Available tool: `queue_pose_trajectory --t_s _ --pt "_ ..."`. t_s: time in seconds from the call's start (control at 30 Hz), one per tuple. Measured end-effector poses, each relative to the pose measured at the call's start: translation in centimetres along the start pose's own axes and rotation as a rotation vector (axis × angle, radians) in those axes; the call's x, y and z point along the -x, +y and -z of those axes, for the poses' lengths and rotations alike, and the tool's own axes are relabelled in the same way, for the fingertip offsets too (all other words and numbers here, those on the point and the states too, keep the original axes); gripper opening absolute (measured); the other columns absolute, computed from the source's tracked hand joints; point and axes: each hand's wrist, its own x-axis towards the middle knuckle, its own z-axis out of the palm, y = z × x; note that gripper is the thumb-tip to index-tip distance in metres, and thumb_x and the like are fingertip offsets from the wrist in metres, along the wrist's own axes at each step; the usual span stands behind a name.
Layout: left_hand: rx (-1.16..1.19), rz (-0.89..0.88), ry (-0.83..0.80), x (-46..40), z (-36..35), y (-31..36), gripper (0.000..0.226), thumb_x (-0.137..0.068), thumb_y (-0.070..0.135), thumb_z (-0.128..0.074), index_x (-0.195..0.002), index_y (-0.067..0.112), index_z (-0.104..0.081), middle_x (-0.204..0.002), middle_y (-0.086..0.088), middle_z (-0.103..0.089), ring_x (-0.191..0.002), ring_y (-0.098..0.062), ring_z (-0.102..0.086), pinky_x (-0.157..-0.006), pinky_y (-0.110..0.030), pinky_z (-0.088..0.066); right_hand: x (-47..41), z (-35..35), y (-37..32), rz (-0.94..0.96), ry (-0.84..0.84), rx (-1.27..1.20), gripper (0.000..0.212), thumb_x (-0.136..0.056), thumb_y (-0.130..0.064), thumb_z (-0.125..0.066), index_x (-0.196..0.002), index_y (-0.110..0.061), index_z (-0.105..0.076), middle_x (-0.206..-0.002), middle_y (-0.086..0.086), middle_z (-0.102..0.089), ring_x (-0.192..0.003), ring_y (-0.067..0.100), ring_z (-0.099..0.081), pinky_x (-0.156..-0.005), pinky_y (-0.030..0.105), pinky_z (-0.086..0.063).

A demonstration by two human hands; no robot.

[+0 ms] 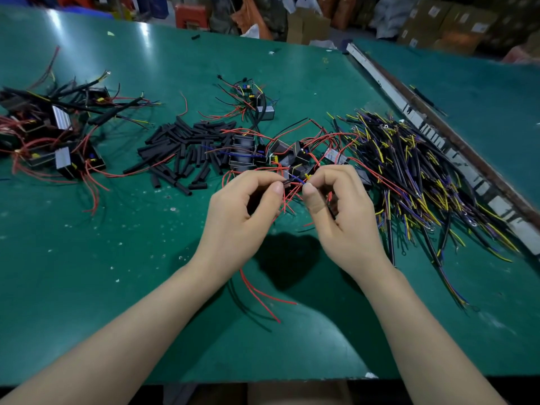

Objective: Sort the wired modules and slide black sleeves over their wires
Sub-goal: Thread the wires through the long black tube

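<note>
Nine o'clock: finished modules (pixel 62 147), wires already sleeved, heaped on your green table (pixel 87 273).
Eleven o'clock: loose black sleeves (pixel 187 150).
Centre: your left hand (pixel 242 211) pinches red wires (pixel 287 194); your right hand (pixel 342 211) pinches a yellow-and-blue lead.
Twelve o'clock: unsleeved modules (pixel 280 154).
Three o'clock: spare leads (pixel 423 176).
</note>
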Motion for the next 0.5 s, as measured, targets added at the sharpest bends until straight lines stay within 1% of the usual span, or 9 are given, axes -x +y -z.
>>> queue_pose_trajectory --t_s 0.07,0.1,0.17,0.23,0.3,0.37,0.43,0.5 --pt "-0.012 -0.003 0.004 0.01 -0.02 0.04 0.014 -0.089 0.027 -0.051 -0.088 0.039 -0.057 -0.077 0.012 -0.062 -0.077 -0.019 -0.062 -0.077 -0.043 -0.052 0.00 -0.03 -0.10 0.001 0.001 -0.003 0.010 -0.094 -0.008 -0.053 -0.090 0.001 -0.057 -0.093 0.002 -0.050 -0.087 0.009 -0.046 -0.082 0.011 -0.035" --pt "-0.021 -0.011 -0.004 0.02 -0.04 0.05 0.013 -0.089 0.027 -0.051 -0.088 0.039 -0.056 -0.076 0.013 -0.061 -0.076 -0.018 -0.061 -0.077 -0.042 -0.051 0.02 -0.09 -0.12 0.006 -0.009 0.001 0.011 -0.094 -0.008 -0.053 -0.090 0.001 -0.057 -0.093 0.002 -0.050 -0.086 0.009 -0.045 -0.082 0.011 -0.035" --pt "-0.038 -0.031 -0.024 0.04 -0.07 0.05 0.011 -0.090 0.028 -0.051 -0.088 0.038 -0.055 -0.074 0.016 -0.059 -0.073 -0.009 -0.057 -0.072 -0.034 -0.049 0.05 -0.14 -0.15 0.013 -0.034 0.006 0.011 -0.094 -0.008 -0.054 -0.090 0.002 -0.058 -0.093 0.003 -0.050 -0.086 0.008 -0.045 -0.081 0.013 -0.036" --pt "-0.034 -0.055 -0.027 0.04 -0.05 0.09 0.007 -0.091 0.029 -0.054 -0.092 0.034 -0.059 -0.080 0.015 -0.062 -0.076 -0.003 -0.057 -0.073 -0.028 -0.046 0.06 -0.12 -0.19 0.024 -0.035 -0.001 0.012 -0.094 -0.009 -0.054 -0.089 0.002 -0.058 -0.093 0.003 -0.050 -0.086 0.008 -0.045 -0.080 0.014 -0.036" --pt "-0.038 -0.091 -0.012 0.06 0.04 0.13 0.011 -0.092 0.026 -0.056 -0.099 0.027 -0.063 -0.093 0.008 -0.067 -0.088 -0.007 -0.061 -0.082 -0.030 -0.049 0.06 -0.09 -0.30 0.031 -0.022 -0.012 0.012 -0.093 -0.009 -0.054 -0.089 0.002 -0.058 -0.092 0.002 -0.050 -0.086 0.008 -0.045 -0.080 0.015 -0.037" --pt "-0.060 -0.121 0.008 0.10 0.11 0.18 0.015 -0.092 0.023 -0.056 -0.103 0.020 -0.066 -0.098 0.003 -0.068 -0.094 -0.010 -0.063 -0.087 -0.034 -0.049 0.10 -0.12 -0.43 0.038 -0.011 -0.014 0.011 -0.093 -0.007 -0.055 -0.089 0.002 -0.058 -0.092 0.001 -0.050 -0.086 0.008 -0.045 -0.080 0.016 -0.037" --pt "-0.067 -0.125 0.029 0.12 0.10 0.24 0.017 -0.092 0.023 -0.056 -0.103 0.018 -0.067 -0.096 0.003 -0.068 -0.092 -0.012 -0.062 -0.085 -0.036 -0.050 0.12 -0.15 -0.50 0.043 -0.008 -0.010 0.009 -0.093 -0.006 -0.055 -0.089 0.002 -0.058 -0.092 0.000 -0.049 -0.087 0.007 -0.044 -0.081 0.015 -0.037" --pt "-0.063 -0.125 0.049 0.11 0.13 0.25 0.016 -0.093 0.024 -0.056 -0.104 0.021 -0.067 -0.092 0.007 -0.065 -0.085 -0.013 -0.062 -0.080 -0.036 -0.050 0.13 -0.14 -0.54 0.043 -0.008 -0.007 0.008 -0.093 -0.005 -0.056 -0.089 0.002 -0.058 -0.093 0.000 -0.050 -0.088 0.006 -0.043 -0.082 0.015 -0.036"
